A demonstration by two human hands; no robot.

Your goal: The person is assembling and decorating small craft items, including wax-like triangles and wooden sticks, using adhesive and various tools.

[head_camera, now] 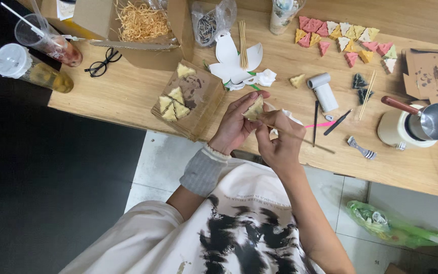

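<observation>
The pale triangular piece (254, 108) sat pinched in the left hand (234, 127); the right hand (280, 139) gripped a thin stick (305, 140), apparently mid-skewering; the next push likely needed a steady, centred aim.

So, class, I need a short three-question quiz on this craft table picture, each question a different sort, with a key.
1. True or false: the left hand holds a pale triangular piece.
2. What does the right hand hold? A) scissors B) a thin wooden stick C) a cup
3. Fill in: four pale triangles lie on a ____ box.

Key: 1 true; 2 B; 3 cardboard.
</observation>
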